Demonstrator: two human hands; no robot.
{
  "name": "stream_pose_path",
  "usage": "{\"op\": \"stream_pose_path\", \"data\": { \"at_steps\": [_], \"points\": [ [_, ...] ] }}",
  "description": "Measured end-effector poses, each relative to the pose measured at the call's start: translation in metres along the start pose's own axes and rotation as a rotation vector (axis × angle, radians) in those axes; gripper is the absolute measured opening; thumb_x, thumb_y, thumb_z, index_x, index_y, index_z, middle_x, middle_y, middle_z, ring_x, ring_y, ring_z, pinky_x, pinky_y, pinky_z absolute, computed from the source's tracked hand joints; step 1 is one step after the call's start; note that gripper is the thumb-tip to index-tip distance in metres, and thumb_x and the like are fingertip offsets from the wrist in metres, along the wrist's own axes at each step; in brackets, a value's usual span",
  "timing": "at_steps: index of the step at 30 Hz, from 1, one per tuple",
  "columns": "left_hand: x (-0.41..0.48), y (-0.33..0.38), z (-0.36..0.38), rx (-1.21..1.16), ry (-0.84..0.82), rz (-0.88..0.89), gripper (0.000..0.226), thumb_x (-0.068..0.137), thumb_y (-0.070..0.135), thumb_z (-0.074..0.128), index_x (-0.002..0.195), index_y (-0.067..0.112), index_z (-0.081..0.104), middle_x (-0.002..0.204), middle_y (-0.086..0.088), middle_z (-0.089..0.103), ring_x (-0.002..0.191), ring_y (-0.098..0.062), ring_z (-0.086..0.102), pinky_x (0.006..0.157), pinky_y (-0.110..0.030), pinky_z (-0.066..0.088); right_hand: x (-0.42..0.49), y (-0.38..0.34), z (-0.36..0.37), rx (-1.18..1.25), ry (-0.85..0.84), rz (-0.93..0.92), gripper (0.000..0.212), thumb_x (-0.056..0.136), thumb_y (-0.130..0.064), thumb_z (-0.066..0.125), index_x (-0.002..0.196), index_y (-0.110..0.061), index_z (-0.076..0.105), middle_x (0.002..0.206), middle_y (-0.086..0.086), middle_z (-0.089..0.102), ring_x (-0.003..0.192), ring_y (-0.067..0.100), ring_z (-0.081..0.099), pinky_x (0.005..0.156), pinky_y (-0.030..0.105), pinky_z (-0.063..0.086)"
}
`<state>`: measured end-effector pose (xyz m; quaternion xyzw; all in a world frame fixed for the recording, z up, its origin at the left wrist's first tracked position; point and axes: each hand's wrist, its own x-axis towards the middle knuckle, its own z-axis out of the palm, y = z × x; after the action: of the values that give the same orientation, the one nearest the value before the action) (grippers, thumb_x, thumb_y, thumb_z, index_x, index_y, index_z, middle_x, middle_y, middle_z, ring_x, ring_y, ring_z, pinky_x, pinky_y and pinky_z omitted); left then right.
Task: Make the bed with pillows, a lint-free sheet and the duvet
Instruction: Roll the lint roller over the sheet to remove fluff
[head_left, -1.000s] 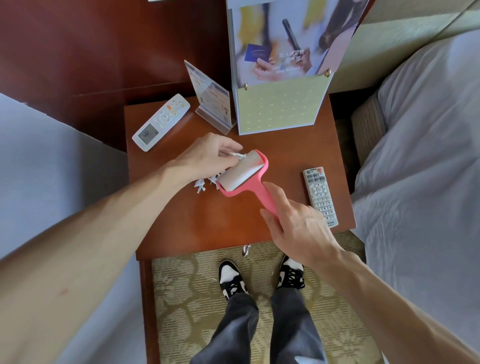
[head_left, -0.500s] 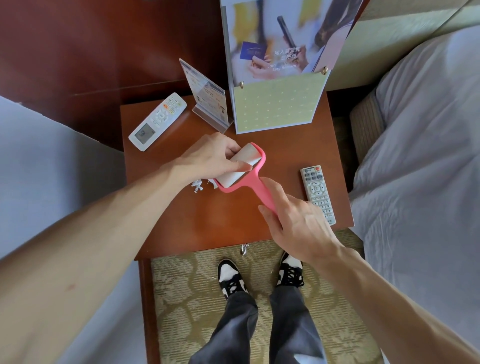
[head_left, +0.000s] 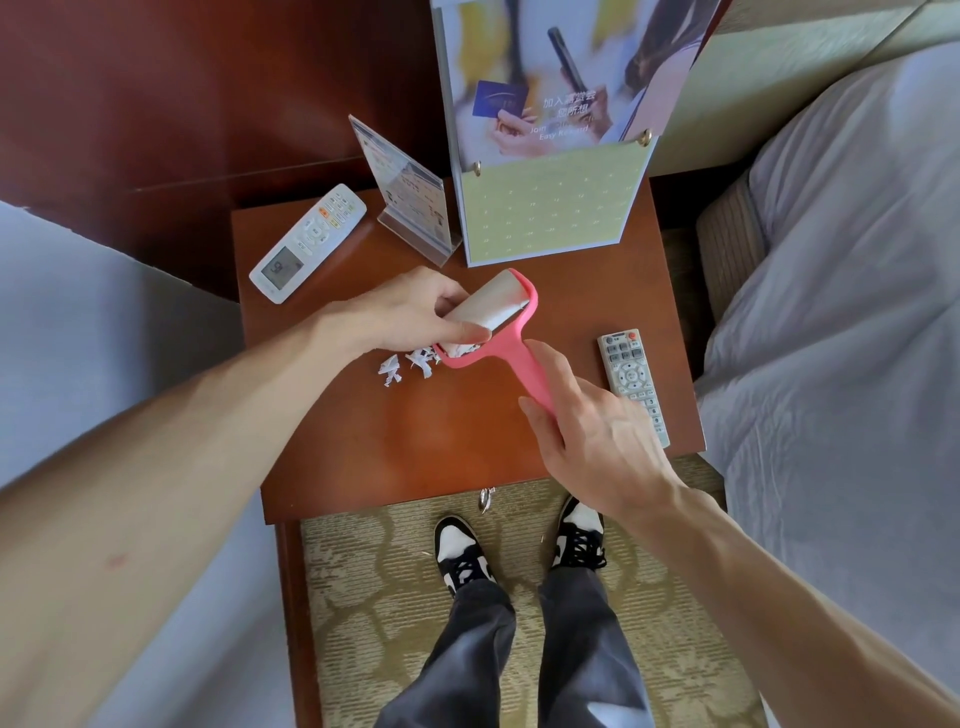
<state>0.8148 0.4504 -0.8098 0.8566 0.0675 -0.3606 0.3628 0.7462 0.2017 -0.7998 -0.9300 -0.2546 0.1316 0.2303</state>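
Over the nightstand (head_left: 441, 447), the right hand (head_left: 597, 441) grips the handle of the pink lint roller (head_left: 501, 332); the left hand (head_left: 405, 312) clasps its roll.

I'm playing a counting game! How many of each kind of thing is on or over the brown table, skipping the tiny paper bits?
Remotes: 2 (white remote, grey remote)
Standing signs: 2 (clear card stand, calendar stand)
Lint rollers: 1 (pink lint roller, held by left hand and right hand)
Total: 5
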Motion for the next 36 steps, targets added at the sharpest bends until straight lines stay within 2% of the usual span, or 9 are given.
{"op": "stream_pose_path", "data": {
  "at_steps": [7,11,17,22,25,28,31,34,36],
  "points": [
    [0.004,-0.001,0.000,0.046,0.208,0.004,0.027,0.086,0.046,0.080,0.106,0.028,0.079,0.095,0.011,0.077,0.084,0.002,0.069,0.067,-0.018,0.050,0.004,-0.001,0.006,-0.010,0.023,0.026,0.049,0.102,-0.030,0.049,0.148,-0.014,0.039,0.073,0.000,0.065,0.048,0.024,0.055,0.044,0.026,0.035],
    [0.003,-0.012,-0.004,-0.023,0.305,0.048,0.024,0.094,0.044,0.071,0.105,0.026,0.080,0.094,0.013,0.077,0.088,0.002,0.071,0.083,-0.023,0.056,0.002,0.000,0.006,0.023,0.016,0.043,0.050,0.103,-0.029,0.050,0.149,-0.014,0.038,0.072,-0.004,0.061,0.047,0.020,0.051,0.042,0.026,0.036],
    [0.001,-0.012,-0.003,-0.014,-0.007,0.073,0.065,0.074,0.058,0.085,0.133,0.039,0.062,0.108,0.022,0.070,0.098,0.008,0.065,0.086,-0.025,0.051,0.006,0.001,0.006,0.014,-0.009,0.036,0.049,0.102,-0.032,0.047,0.148,-0.017,0.038,0.073,-0.002,0.063,0.049,0.023,0.055,0.043,0.030,0.041],
    [0.002,-0.020,-0.006,0.014,-0.020,0.041,0.059,0.073,0.049,0.089,0.127,0.039,0.066,0.105,0.019,0.072,0.098,0.001,0.068,0.084,-0.029,0.054,0.000,0.003,0.005,0.047,-0.038,-0.013,0.050,0.103,-0.033,0.047,0.150,-0.018,0.036,0.077,-0.001,0.065,0.049,0.023,0.056,0.042,0.034,0.048],
    [-0.001,-0.022,-0.007,-0.016,-0.076,0.039,0.036,0.083,0.041,0.084,0.116,0.044,0.069,0.103,0.019,0.075,0.096,0.006,0.068,0.091,-0.027,0.052,0.000,0.003,0.006,0.037,-0.044,-0.023,0.051,0.103,-0.030,0.052,0.150,-0.018,0.036,0.077,-0.002,0.065,0.049,0.021,0.056,0.041,0.034,0.048],
    [-0.002,-0.026,-0.005,-0.050,0.103,0.030,0.018,0.100,0.033,0.065,0.114,0.034,0.075,0.099,0.015,0.077,0.091,0.005,0.071,0.095,-0.034,0.056,0.000,0.004,0.008,0.044,-0.033,0.009,0.051,0.103,-0.028,0.053,0.150,-0.017,0.037,0.076,-0.002,0.064,0.049,0.020,0.056,0.041,0.034,0.049],
    [-0.004,-0.026,-0.004,-0.076,0.274,0.046,0.026,0.105,0.035,0.055,0.119,0.025,0.074,0.102,0.013,0.076,0.091,0.003,0.071,0.090,-0.033,0.059,0.000,0.005,0.008,0.050,-0.025,0.026,0.050,0.103,-0.026,0.053,0.149,-0.016,0.037,0.073,-0.004,0.061,0.047,0.017,0.052,0.040,0.028,0.043],
    [-0.007,-0.021,-0.002,-0.059,0.144,0.055,0.035,0.090,0.055,0.071,0.119,0.034,0.073,0.106,0.017,0.073,0.096,0.007,0.067,0.082,-0.018,0.051,0.001,0.004,0.009,0.060,-0.006,0.051,0.049,0.102,-0.026,0.053,0.148,-0.017,0.037,0.070,-0.008,0.056,0.047,0.016,0.050,0.041,0.024,0.034],
    [-0.009,-0.019,-0.001,-0.047,0.041,0.065,0.047,0.080,0.056,0.081,0.123,0.037,0.071,0.109,0.021,0.073,0.098,0.010,0.067,0.087,-0.020,0.050,0.000,0.004,0.010,0.070,0.009,0.052,0.049,0.102,-0.025,0.053,0.147,-0.018,0.037,0.070,-0.009,0.056,0.047,0.017,0.051,0.042,0.025,0.037]
  ]
}}
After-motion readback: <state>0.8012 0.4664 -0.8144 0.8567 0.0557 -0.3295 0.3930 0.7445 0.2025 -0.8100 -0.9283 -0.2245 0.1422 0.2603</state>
